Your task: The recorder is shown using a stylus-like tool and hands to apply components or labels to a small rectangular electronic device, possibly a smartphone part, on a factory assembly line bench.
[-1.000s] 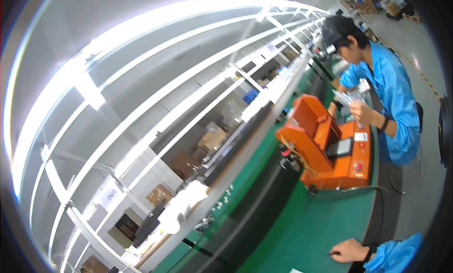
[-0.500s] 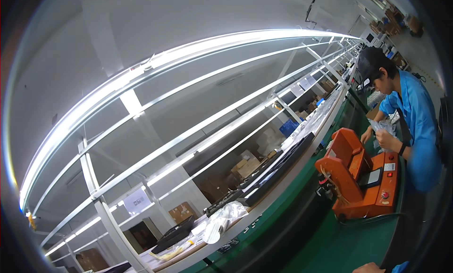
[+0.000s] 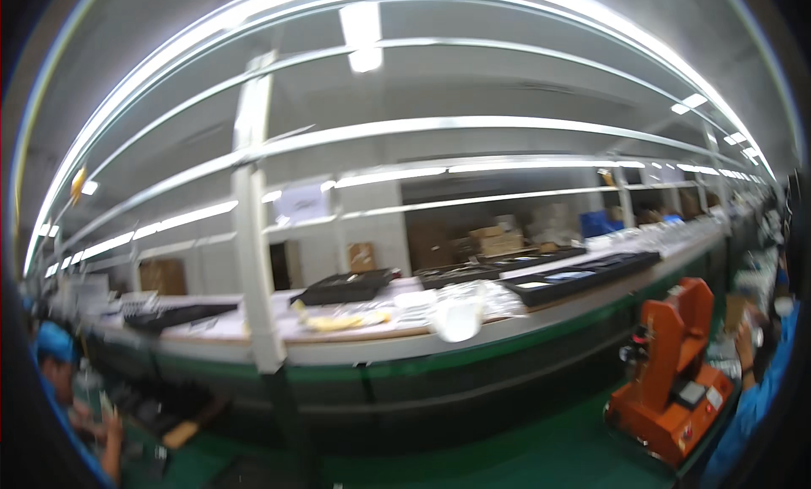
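Neither my left hand nor my right hand shows in the head view. Below me lies a green work surface (image 3: 397, 468). On its right side stands an orange bench machine (image 3: 667, 379) with an upright body, a dark panel on its lower base and a red button. A raised white shelf (image 3: 380, 351) runs across behind the surface. Black trays (image 3: 583, 278), a crumpled clear plastic bag (image 3: 460, 311) and a yellow strip-like item (image 3: 342, 322) lie on it. The picture is blurred by motion.
At the right edge a co-worker in blue (image 3: 748, 421) sits beside the machine, a hand raised. Another co-worker (image 3: 59, 379) in a blue cap works at the left edge, near dark trays (image 3: 160, 404). A white post (image 3: 251, 261) and rails with lights rise from the shelf.
My view has swung left and levelled out. The machine now sits lower right, the left co-worker has come into view, and a hand at the lower edge has left the picture.
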`<state>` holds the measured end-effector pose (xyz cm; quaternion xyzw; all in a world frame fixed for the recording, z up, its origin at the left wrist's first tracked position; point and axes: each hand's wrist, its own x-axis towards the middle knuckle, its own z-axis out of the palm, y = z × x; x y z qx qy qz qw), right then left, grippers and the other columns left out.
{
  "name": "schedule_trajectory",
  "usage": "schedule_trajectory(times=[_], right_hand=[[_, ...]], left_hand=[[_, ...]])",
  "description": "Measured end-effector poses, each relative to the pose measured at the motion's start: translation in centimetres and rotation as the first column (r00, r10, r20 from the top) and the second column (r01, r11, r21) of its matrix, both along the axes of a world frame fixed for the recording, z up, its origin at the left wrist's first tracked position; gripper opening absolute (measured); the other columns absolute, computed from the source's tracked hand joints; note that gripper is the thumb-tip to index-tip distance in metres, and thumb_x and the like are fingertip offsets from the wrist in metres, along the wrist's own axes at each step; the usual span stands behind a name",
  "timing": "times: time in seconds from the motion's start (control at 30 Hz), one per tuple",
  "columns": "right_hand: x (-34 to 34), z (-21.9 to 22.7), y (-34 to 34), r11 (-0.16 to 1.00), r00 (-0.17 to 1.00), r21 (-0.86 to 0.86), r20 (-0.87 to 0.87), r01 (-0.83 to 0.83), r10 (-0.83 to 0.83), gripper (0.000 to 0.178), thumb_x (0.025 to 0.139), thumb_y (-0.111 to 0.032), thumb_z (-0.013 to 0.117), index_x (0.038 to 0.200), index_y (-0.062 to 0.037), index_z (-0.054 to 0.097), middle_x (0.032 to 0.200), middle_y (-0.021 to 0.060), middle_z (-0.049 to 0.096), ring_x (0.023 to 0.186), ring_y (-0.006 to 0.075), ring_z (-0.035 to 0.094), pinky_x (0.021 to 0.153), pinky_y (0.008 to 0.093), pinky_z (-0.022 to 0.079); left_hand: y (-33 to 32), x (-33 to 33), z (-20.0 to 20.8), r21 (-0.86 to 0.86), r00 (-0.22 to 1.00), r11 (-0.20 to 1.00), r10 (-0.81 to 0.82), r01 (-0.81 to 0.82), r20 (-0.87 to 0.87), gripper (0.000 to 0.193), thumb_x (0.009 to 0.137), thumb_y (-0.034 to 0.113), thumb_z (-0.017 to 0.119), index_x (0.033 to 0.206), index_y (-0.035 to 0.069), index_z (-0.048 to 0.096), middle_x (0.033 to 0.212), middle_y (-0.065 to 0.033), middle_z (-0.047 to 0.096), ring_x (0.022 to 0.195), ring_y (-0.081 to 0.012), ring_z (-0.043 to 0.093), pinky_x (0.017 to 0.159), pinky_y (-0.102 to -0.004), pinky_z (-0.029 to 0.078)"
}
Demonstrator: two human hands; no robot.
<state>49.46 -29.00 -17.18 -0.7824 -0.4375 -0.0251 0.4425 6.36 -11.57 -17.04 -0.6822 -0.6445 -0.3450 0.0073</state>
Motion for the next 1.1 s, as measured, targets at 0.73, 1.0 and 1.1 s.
schedule_trajectory(times=[0.73,1.0,1.1], right_hand=[[1.6,0.3,0.5,0.998,0.996,-0.050,0.071,-0.048,0.051,0.020,0.088,-0.015,0.059,0.093,0.0038,0.064,0.077,0.0244,0.063,0.064,0.0349,0.057,0.064,0.0405,0.047],[3.4,-0.6,-0.5,0.989,0.998,-0.139,0.041,-0.041,0.047,0.017,0.088,-0.012,0.059,0.091,0.0042,0.063,0.071,0.0207,0.060,0.059,0.0282,0.054,0.059,0.0381,0.044],[3.8,-0.8,-0.8,0.983,0.999,-0.183,0.036,0.010,-0.003,0.018,0.088,-0.012,0.058,0.093,0.0050,0.063,0.074,0.0207,0.063,0.062,0.0251,0.056,0.062,0.0359,0.045]], left_hand=[[0.3,3.8,6.9,0.563,0.862,0.822,-0.344,0.085,0.373,0.012,0.076,0.014,0.068,0.069,0.006,0.063,0.063,-0.0032,0.060,0.053,-0.0131,0.056,0.050,-0.0302,0.044],[-3.9,14.1,18.4,0.946,0.664,-0.302,-0.733,-0.121,-0.149,0.055,0.091,0.034,0.057,0.138,0.012,0.039,0.138,-0.0101,0.041,0.124,-0.0297,0.042,0.097,-0.0441,0.038],[-6.4,15.7,16.6,0.876,0.702,-0.345,-0.712,-0.338,-0.010,0.054,0.094,0.025,0.051,0.142,0.005,0.034,0.145,-0.0137,0.036,0.134,-0.0294,0.034,0.108,-0.0465,0.028]])
